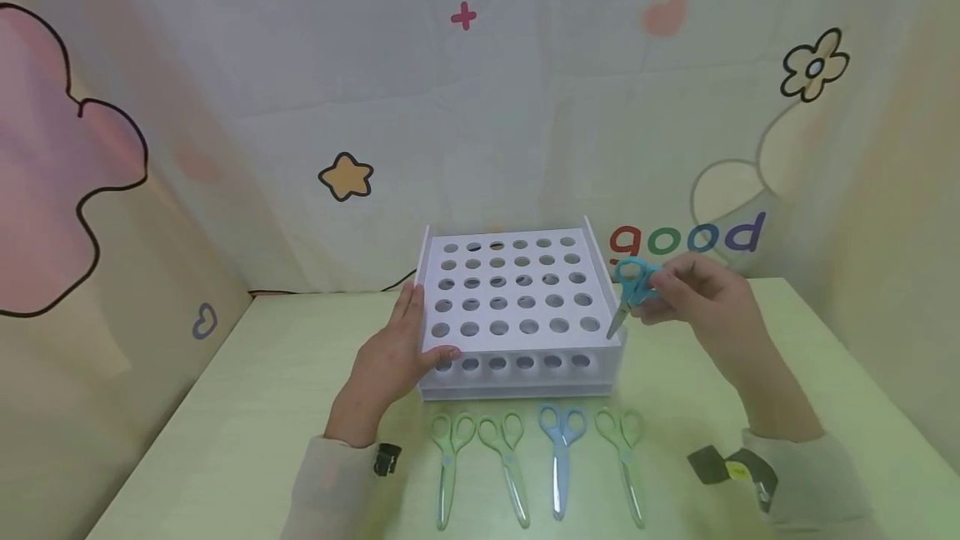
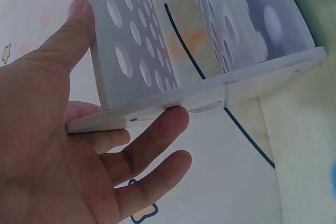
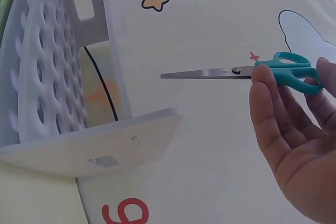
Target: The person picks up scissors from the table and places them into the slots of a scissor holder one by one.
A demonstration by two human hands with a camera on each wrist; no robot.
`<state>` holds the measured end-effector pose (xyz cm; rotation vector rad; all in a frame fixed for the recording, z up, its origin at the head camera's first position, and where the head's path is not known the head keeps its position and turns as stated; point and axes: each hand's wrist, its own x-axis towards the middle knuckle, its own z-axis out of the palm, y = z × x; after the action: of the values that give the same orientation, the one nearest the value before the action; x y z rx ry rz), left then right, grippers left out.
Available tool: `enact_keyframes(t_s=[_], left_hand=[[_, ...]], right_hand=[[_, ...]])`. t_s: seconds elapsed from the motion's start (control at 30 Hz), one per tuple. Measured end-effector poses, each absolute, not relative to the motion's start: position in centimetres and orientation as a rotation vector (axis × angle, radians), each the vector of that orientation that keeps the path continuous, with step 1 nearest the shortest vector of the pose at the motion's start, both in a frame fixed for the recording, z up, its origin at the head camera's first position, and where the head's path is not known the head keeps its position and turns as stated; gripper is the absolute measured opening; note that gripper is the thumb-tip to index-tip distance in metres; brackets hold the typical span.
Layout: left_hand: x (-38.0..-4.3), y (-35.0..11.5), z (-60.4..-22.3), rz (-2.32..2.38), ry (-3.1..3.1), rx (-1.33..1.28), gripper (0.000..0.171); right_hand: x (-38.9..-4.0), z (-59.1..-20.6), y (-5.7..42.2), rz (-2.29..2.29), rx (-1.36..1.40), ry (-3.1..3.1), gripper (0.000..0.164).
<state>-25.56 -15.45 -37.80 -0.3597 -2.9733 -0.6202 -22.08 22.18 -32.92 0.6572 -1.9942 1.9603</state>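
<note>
A white rack (image 1: 512, 349) with rows of round holes stands on the table. My left hand (image 1: 397, 348) grips its left side, thumb over the front corner of the top and fingers along the side panel (image 2: 152, 100). My right hand (image 1: 701, 298) pinches small teal scissors (image 1: 636, 283) by the handles, right of the rack. Their metal blades (image 3: 210, 73) are closed. In the head view the tip points down and left, overlapping the rack's front right corner. The right wrist view shows the blades apart from the rack wall.
Before the rack, a row of scissors lies on the table (image 1: 247, 440): green scissors (image 1: 447, 465), a second green pair (image 1: 510, 465), blue scissors (image 1: 561, 457) and a third green pair (image 1: 624, 457). Their handles point toward the rack. A printed curtain (image 1: 525, 123) hangs behind.
</note>
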Motion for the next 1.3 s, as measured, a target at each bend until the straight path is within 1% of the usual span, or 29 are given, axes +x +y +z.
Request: enact_keyframes(t_s=[0.13, 0.43, 0.83, 1.1, 1.3], left_hand=[[-25.6, -15.3, -37.9, -0.617, -2.975, -0.361, 0.111], [-25.3, -15.7, -37.6, -0.605, -2.963, -0.355, 0.111], [-25.5, -15.5, -37.7, -0.618, -2.961, -0.369, 0.112], [-25.6, -15.5, -37.7, -0.618, -2.959, -0.369, 0.111], [-25.5, -15.6, -37.7, -0.625, -2.955, -0.372, 0.111]], right_hand=[[-22.4, -33.3, 21.8, 1.967, 0.640, -1.940, 0.010], [-22.9, -33.9, 20.4, 1.878, 0.541, -2.050, 0.017], [-23.3, -34.6, 20.5, 1.786, 0.489, -2.153, 0.021], [-23.4, -34.8, 20.7, 1.805, 0.425, -2.195, 0.018], [-23.2, -34.7, 20.4, 1.745, 0.361, -2.281, 0.026]])
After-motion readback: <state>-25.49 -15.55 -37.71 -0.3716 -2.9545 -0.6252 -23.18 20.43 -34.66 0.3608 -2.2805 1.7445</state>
